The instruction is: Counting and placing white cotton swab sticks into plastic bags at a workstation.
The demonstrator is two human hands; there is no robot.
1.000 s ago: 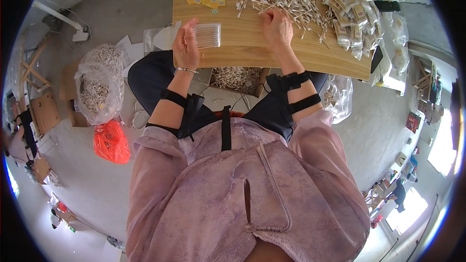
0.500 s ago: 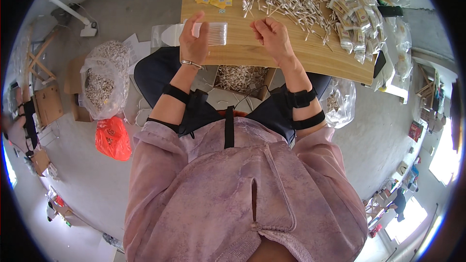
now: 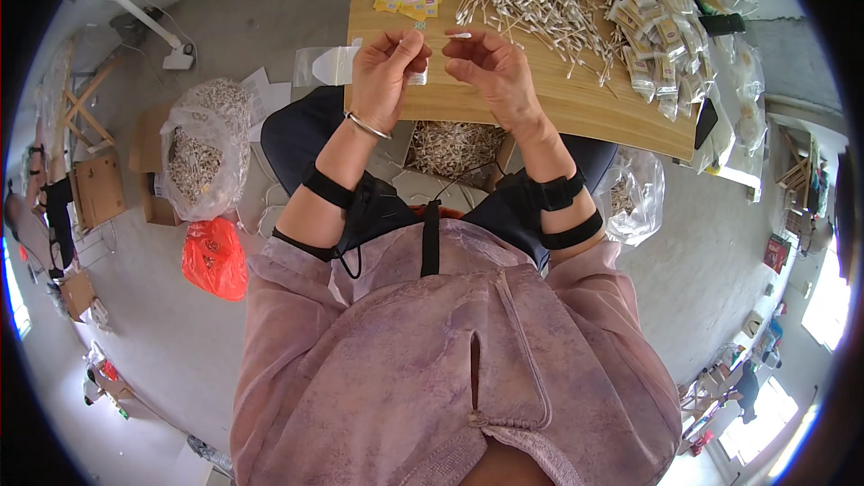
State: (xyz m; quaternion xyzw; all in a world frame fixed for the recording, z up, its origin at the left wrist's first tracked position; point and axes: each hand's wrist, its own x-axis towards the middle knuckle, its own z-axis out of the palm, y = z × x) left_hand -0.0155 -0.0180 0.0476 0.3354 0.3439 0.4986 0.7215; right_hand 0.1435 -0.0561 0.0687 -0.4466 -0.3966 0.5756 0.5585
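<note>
My left hand point(image 3: 385, 76) is over the table's near left edge, thumb and fingers closed in a pinch; what they hold is too small to make out. Beneath it lies a clear plastic bag point(image 3: 317, 70), jutting past the table edge, its swab-filled end mostly covered by the hand. To the right, my right hand point(image 3: 499, 76) has curled fingers with a white-tipped cotton swab point(image 3: 461, 35) at the fingertips, its thumb apart from it. Loose cotton swabs point(image 3: 531, 0) are heaped on the table just beyond.
Filled swab packets point(image 3: 666, 49) pile up on the right of the wooden table point(image 3: 576, 108). Yellow cards point(image 3: 409, 2) lie at the far left. Under the table stands a box of swabs point(image 3: 454, 148). On the floor are a swab-filled clear sack point(image 3: 200, 157) and a red bag point(image 3: 214, 259).
My left hand has gone from spread fingers to a pinch and moved right. The right hand has loosened its pinch, and a swab's white tip now shows at its fingertips.
</note>
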